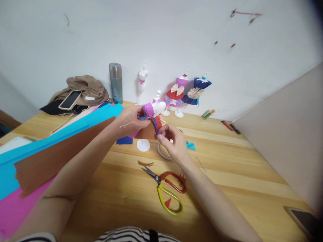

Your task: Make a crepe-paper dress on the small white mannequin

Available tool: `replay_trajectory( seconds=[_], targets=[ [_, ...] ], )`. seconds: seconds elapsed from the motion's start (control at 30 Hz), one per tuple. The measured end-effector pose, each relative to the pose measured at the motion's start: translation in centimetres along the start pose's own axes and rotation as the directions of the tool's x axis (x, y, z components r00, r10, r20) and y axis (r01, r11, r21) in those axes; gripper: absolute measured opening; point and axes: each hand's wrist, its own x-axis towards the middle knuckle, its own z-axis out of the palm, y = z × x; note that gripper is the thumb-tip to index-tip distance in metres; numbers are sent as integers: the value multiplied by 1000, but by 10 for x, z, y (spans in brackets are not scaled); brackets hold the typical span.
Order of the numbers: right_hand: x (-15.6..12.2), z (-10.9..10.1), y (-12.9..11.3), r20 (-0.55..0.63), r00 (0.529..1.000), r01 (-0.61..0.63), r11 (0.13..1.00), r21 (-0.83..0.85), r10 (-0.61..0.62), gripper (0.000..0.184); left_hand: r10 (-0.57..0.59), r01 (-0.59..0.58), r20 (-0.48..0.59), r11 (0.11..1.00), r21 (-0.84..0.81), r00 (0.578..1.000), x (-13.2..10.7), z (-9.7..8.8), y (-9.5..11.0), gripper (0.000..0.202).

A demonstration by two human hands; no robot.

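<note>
My left hand (130, 119) is closed around a small white dress-form mannequin (159, 108), which is tilted and partly wrapped in purple paper (148, 109). My right hand (174, 139) pinches the end of a blue paper strip (155, 125) beside a red paper piece (158, 119) at the mannequin's lower part. Brown paper (146, 132) lies behind and below the fingers. Under the hands are a white round base (143, 145) and a roll of tape (161, 153), partly hidden by my right hand. Nearer to me, scissors (157, 178) with one red and one yellow handle lie spread.
Dressed mannequins (176, 92) and a bare one (142, 82) stand by the wall, near a thermos (116, 82). Coloured paper sheets (63, 134) cover the left side, below a phone (70, 99) and brown cloth (88, 87). Another phone (301, 220) sits at right.
</note>
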Motion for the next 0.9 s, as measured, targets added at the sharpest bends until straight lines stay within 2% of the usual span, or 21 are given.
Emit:
replay_trajectory(
  seconds=[0.1,0.2,0.3,0.37,0.47,0.53,0.73,0.83,0.9],
  targets=[
    [-5,-1,-4,-75,977,170,946,-275,-198,23,18,-18,7,1000,13,1000,0,0,0,42],
    [-3,2,-8,-143,900,295,817,-496,-412,25,7,-7,1,1000,28,1000,0,0,-1,43],
    [5,8,-16,-137,843,349,721,-598,-521,20,3,-3,9,1000,17,1000,0,0,1,40],
    [10,12,-21,-128,828,357,689,-631,-546,15,10,-10,20,1000,9,1000,0,0,2,39],
    [15,14,-26,-126,824,360,682,-636,-552,17,2,-3,12,1000,28,1000,-1,1,4,36],
    [17,15,-27,-141,836,356,719,-597,-530,20,-1,0,10,1000,23,1000,-1,1,5,34],
    [18,14,-25,-250,926,201,930,-308,-283,19,35,-35,-2,998,44,999,0,1,1,32],
    [20,14,-24,-241,953,139,971,-193,-184,17,47,-47,3,998,31,999,1,1,-1,33],
    [20,14,-24,-231,957,137,976,-172,-175,17,42,-42,10,999,25,999,0,1,-1,33]
  ],
)
